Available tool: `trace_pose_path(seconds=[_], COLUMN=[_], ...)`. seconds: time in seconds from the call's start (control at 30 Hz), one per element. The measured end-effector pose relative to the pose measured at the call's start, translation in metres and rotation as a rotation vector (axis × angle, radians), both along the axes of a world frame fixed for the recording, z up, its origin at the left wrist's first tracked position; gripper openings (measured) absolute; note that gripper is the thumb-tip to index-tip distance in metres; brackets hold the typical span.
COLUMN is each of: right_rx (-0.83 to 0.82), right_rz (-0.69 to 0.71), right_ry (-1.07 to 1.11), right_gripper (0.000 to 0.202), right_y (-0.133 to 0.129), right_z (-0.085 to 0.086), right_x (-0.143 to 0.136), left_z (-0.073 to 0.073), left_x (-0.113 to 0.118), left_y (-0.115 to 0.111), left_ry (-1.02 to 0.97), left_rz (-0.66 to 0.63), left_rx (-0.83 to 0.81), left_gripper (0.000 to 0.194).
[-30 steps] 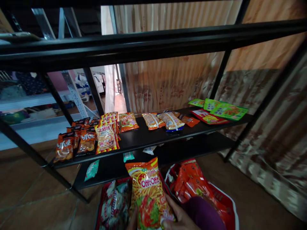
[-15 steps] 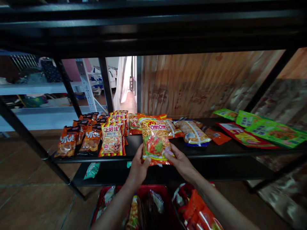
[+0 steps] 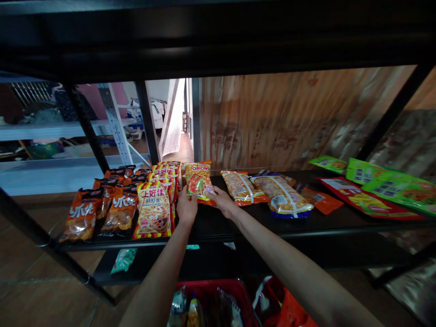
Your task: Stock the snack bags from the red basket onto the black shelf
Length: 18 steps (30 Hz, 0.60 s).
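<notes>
Held bag: the orange and yellow snack bag (image 3: 197, 178), pinkish characters up top look like 咪咪, over the shelf (image 3: 211, 229), right of the cracker stack
Left hand (image 3: 187, 207): grip mostly closed, got the bag's lower left edge
Right hand (image 3: 222, 202): loose grip, thumb on the front at the lower right corner
Cracker stack (image 3: 154, 212): front one says 上好佳, 鲜虾条 and "Prawn Crackers"
Far left: orange-and-black bags (image 3: 80, 218), big white lettering, first character maybe 爪
Far right: green packets (image 3: 398, 187), white writing too blurry for me
Down below: red basket (image 3: 218, 284) with more packs
</notes>
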State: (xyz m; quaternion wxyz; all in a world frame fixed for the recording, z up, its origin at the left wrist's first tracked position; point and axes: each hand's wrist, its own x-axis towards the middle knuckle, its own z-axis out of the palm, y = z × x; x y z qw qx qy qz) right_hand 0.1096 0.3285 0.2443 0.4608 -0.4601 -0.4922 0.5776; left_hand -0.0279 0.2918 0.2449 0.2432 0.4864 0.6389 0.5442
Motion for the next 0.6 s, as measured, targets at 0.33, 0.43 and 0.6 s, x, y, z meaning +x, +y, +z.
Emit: trace_pose_path(seconds=[0.33, 0.43, 0.6], right_rx=[0.292, 0.373, 0.416], right_rz=[-0.021, -0.040, -0.012], right_ry=[-0.522, -0.769, -0.920], right_gripper=[0.036, 0.035, 0.035], right_y=[0.010, 0.011, 0.008], right_z=[-0.010, -0.009, -0.010], right_x=[0.004, 0.008, 0.008], left_z=[-0.009, -0.019, -0.034], left_x=[0.017, 0.022, 0.025], left_y=[-0.004, -0.002, 0.003], left_ry=[0.406, 0.534, 0.673], left_rz=[0.172, 0.226, 0.222], left_rx=[-0.098, -0.064, 0.120], left_gripper=[0.051, 0.050, 0.055])
